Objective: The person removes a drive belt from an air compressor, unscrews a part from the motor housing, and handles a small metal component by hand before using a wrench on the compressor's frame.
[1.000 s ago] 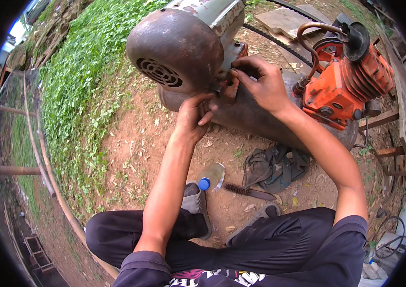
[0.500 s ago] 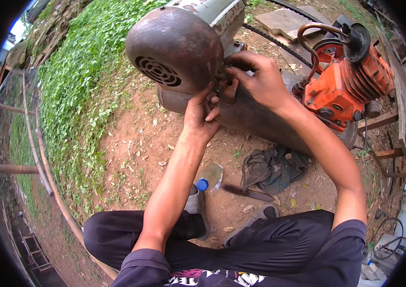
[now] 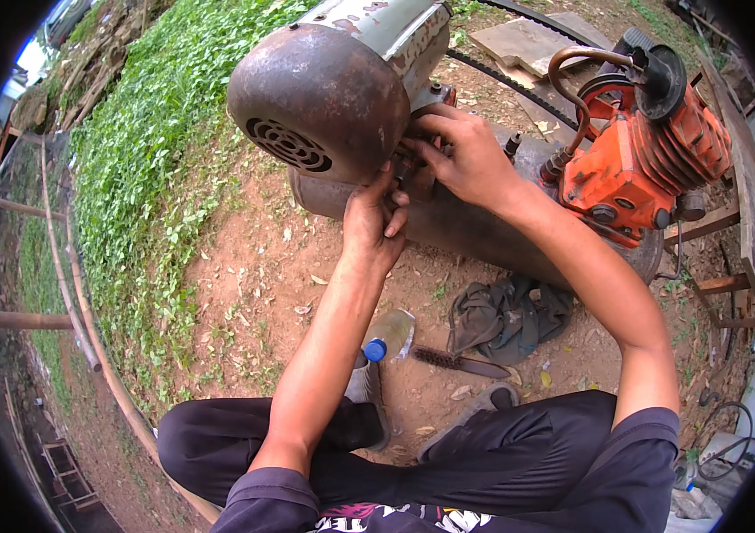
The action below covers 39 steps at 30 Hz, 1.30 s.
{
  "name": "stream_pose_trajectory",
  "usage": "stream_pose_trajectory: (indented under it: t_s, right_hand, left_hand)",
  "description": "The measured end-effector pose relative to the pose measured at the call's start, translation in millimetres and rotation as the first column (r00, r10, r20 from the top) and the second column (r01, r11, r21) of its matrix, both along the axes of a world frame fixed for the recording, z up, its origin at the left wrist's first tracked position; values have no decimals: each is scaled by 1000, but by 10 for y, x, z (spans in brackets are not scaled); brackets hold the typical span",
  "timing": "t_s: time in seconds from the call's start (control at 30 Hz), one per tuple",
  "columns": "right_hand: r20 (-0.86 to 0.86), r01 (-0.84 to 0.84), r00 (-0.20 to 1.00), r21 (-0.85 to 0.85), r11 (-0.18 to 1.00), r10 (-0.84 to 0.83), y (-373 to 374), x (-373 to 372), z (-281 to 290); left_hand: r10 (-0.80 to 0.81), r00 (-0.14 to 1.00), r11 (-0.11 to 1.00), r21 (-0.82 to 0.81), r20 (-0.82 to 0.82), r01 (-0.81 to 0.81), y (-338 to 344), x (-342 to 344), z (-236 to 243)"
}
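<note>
An electric motor [image 3: 377,27] with a rusty, slotted fan cover [image 3: 319,98] sits on a dark compressor tank [image 3: 475,233]. My left hand [image 3: 374,216] is under the cover's right edge, its fingers curled in against the motor's mounting foot. From the right, my right hand [image 3: 466,155] reaches to the same spot, with thumb and fingers bent together beside the mount. What lies between the fingertips of either hand is hidden by the fingers and the cover. A bolt [image 3: 436,88] stands just above my right fingers.
An orange compressor pump [image 3: 631,169] with a bent copper pipe [image 3: 564,67] stands at the tank's right end. A black belt [image 3: 515,86] runs behind the motor. On the dirt lie a blue-capped bottle [image 3: 390,333], a wire brush [image 3: 457,361] and a dark rag [image 3: 506,320].
My right hand has shifted slightly left and down, and its fingers sit closer in against the mount. My left hand stays nearly in place. The whole view has shifted slightly.
</note>
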State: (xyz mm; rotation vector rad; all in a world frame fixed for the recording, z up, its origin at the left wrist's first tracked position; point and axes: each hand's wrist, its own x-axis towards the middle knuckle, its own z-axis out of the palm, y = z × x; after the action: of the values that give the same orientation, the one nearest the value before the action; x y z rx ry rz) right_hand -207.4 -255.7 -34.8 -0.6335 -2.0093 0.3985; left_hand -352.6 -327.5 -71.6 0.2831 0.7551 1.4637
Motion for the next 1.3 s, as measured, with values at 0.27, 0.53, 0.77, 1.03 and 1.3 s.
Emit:
stream_pose_trajectory:
  t_s: [0.27, 0.53, 0.77, 1.03, 1.3]
  right_hand:
    - [22, 12, 1000, -242, 970, -7, 35, -18, 41]
    - [95, 44, 995, -140, 989, -31, 33, 13, 32]
    - [128, -106, 983, -167, 980, 128, 138, 80, 38]
    - [143, -45, 987, -181, 982, 72, 121, 64, 66]
    - [97, 8, 995, -166, 986, 8, 63, 37, 48]
  left_hand:
    - [-4, 999, 999, 42, -38, 5, 5, -42, -68]
    - [-10, 999, 997, 70, -43, 13, 11, -41, -49]
    - [-1, 999, 998, 68, -41, 3, 22, -37, -69]
    - [-2, 998, 997, 81, -62, 7, 26, -37, -83]
    - [-36, 999, 997, 70, 6, 35, 27, -69, -106]
